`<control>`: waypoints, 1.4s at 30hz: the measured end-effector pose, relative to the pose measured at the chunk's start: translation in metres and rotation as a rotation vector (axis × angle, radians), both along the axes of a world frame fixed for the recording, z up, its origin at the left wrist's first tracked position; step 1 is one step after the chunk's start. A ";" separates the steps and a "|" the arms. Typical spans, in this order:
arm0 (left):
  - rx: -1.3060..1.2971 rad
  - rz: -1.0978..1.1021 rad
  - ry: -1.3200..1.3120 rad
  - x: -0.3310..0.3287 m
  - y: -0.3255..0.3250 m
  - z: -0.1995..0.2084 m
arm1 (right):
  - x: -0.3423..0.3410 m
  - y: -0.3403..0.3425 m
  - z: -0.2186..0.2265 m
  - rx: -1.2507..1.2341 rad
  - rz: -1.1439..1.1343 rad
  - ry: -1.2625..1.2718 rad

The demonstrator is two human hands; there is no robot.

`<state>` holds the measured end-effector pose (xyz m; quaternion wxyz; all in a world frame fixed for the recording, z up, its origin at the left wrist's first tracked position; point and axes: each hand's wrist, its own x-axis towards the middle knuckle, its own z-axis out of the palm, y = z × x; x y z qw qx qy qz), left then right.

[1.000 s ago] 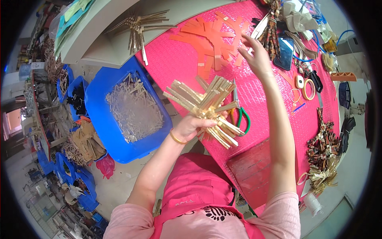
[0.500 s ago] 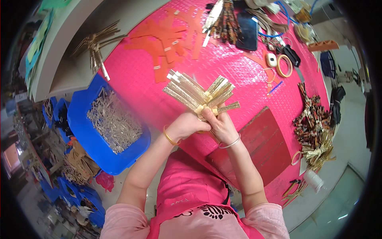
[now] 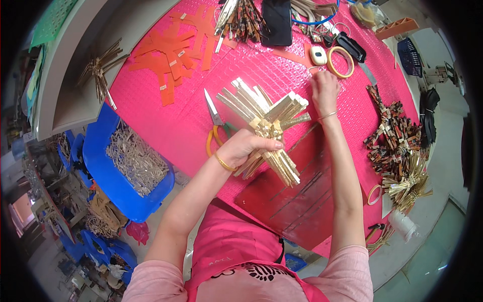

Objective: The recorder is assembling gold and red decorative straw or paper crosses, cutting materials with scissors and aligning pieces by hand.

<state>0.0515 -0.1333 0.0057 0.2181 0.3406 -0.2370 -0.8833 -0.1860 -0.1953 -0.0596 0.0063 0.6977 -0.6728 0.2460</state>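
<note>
My left hand (image 3: 247, 148) is closed around a crossed bundle of shiny gold strips (image 3: 274, 108), tied with gold at its middle. The strips fan out above the hand and below it, over the pink table. My right hand (image 3: 326, 94) reaches farther forward, fingers bent down and drawn together at the table just below a small white oval device (image 3: 318, 55) and a roll of tape (image 3: 341, 62). Whatever lies under its fingertips is hidden. Scissors (image 3: 215, 123) with orange and green handles lie left of the bundle, partly behind my left hand.
Orange strips (image 3: 168, 55) lie at the far left, with a patterned strip bundle (image 3: 241, 20) and a black phone (image 3: 276, 22) beyond. A dark red board (image 3: 287, 196) lies near me. Left stands a blue bin (image 3: 151, 204) of strip scraps; patterned bundles (image 3: 392, 133) lie right.
My right hand has left the gold bundle and moved forward and right to the table near the tape roll. My left hand alone now holds the bundle. The scissors have come into sight.
</note>
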 end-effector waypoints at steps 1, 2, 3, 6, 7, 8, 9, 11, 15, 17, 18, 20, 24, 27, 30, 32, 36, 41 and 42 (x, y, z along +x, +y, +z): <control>0.025 0.002 0.030 -0.003 -0.001 0.002 | -0.004 0.002 0.003 -0.010 -0.007 -0.149; 0.046 0.009 0.058 -0.004 -0.002 0.004 | 0.000 0.007 0.014 0.171 -0.090 -0.714; 0.050 0.010 0.051 -0.005 -0.002 0.008 | 0.004 0.018 0.025 0.159 -0.094 -1.270; 0.071 0.055 0.086 -0.001 -0.003 0.016 | 0.025 0.052 0.075 0.294 -0.052 -2.006; 0.048 0.045 0.104 -0.002 -0.002 0.015 | 0.018 0.065 0.078 0.342 0.140 -2.041; 0.025 0.033 0.120 -0.004 -0.002 0.014 | 0.015 0.078 0.078 0.387 0.335 -2.068; 0.023 0.030 0.121 -0.005 0.001 0.017 | 0.020 0.090 0.077 0.393 0.201 -1.813; -0.003 0.026 0.169 -0.012 0.005 0.027 | 0.043 0.110 0.074 0.496 -0.094 -1.760; -0.033 -0.009 0.124 -0.029 0.021 0.037 | 0.051 0.133 0.056 0.665 0.126 -1.885; -0.022 -0.020 0.099 -0.026 0.026 0.026 | 0.054 0.115 0.098 0.684 0.082 -1.823; -0.062 -0.144 0.050 -0.025 0.027 0.033 | 0.034 0.111 0.105 0.780 0.214 -1.775; -0.419 -0.362 -0.119 -0.022 0.027 0.036 | 0.012 0.102 0.103 0.910 0.415 -1.847; -0.829 -1.178 -0.632 -0.036 0.007 0.057 | 0.016 0.062 0.122 1.166 0.787 -1.340; -0.970 -0.968 -0.349 -0.024 0.019 0.012 | 0.054 0.042 0.160 0.883 1.304 -0.661; -0.230 -0.871 -0.167 0.013 0.007 -0.010 | 0.074 0.102 0.204 0.613 1.461 -0.272; -0.092 -0.677 -0.158 0.045 -0.005 0.015 | 0.045 0.138 0.183 0.798 1.321 -0.655; 0.034 -0.424 -0.184 0.045 -0.012 0.042 | 0.025 0.171 0.137 1.252 0.729 -0.172; -0.043 -0.122 -0.177 0.014 0.005 0.043 | 0.087 0.175 0.170 0.690 1.148 -0.767; -0.142 -0.028 0.031 0.012 0.009 0.036 | 0.080 0.174 0.160 0.674 1.169 -0.799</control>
